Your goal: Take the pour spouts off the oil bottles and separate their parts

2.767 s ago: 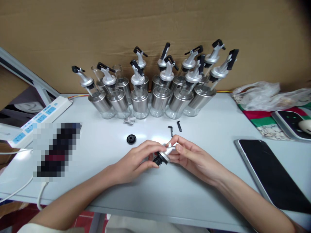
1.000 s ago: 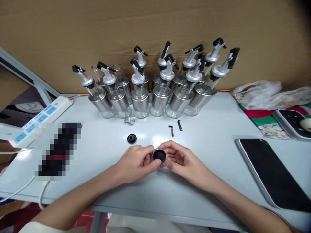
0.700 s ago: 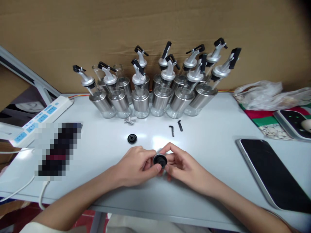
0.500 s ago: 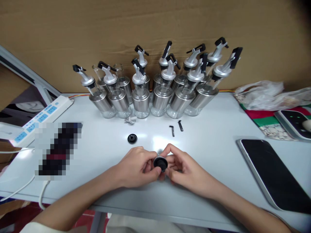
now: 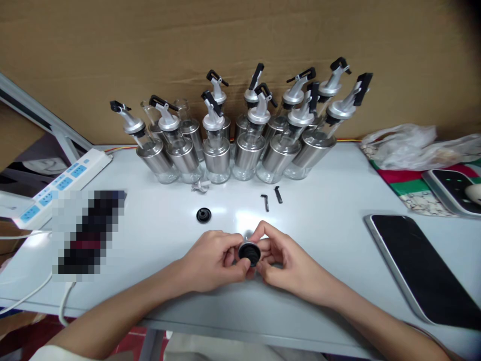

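Between my two hands, above the front part of the table, is a bottle pourer spout (image 5: 250,254), its black stopper underside turned toward me and a silver rim round it. My left hand (image 5: 216,258) pinches its left side, thumb on the black part. Fingers of my right hand (image 5: 280,258) close on its right side. On the table beyond lie a round black stopper (image 5: 203,215), a silver spout piece (image 5: 200,186) and two small black levers, one (image 5: 266,202) nearer and one (image 5: 278,194) farther.
Several glass-and-steel bottles (image 5: 217,158), most with pourer tops, stand in rows against the cardboard (image 5: 240,40). On the left are a power strip (image 5: 62,185) and a blurred-out phone (image 5: 90,233) with cables. A large dark-screened device (image 5: 421,265), plastic bag (image 5: 406,145) and cloth (image 5: 404,188) lie right.
The view has shifted very slightly. Both hands keep their grip on the pourer spout, whose black underside is tipped a little more toward me.
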`<state>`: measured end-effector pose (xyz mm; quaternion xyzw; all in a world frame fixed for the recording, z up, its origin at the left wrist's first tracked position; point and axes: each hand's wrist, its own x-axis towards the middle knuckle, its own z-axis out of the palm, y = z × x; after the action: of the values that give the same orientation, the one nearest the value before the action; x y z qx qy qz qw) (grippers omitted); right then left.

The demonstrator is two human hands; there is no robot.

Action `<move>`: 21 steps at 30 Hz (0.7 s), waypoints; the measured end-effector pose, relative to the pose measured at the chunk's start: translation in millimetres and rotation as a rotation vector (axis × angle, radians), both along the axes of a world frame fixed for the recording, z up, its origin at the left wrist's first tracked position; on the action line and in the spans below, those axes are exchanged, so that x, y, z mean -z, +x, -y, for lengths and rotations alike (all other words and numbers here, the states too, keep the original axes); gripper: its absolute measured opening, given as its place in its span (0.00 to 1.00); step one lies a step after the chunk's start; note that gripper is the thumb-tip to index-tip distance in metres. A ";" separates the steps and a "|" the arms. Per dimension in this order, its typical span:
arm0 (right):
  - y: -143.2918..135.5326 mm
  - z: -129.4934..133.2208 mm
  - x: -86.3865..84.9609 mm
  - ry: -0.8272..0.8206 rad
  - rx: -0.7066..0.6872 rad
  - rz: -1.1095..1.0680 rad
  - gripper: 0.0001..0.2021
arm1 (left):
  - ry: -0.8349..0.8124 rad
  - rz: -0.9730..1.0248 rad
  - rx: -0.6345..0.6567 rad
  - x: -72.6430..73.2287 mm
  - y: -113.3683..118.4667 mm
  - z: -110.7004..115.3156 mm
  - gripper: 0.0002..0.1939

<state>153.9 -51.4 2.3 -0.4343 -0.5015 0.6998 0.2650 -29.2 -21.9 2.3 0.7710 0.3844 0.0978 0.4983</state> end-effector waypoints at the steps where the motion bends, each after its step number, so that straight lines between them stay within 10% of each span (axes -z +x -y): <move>1: -0.2 0.2 -0.4 -0.001 0.005 -0.003 0.12 | 0.003 -0.001 -0.001 0.4 -0.2 0.1 0.12; 21: -1.7 7.3 -2.5 0.084 0.037 0.072 0.10 | 0.359 0.079 0.004 11.0 3.6 6.5 0.12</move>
<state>152.2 -58.7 4.8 -0.4569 -0.5316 0.6568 0.2779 -25.5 -28.4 -8.7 0.8440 0.3393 0.1938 0.3674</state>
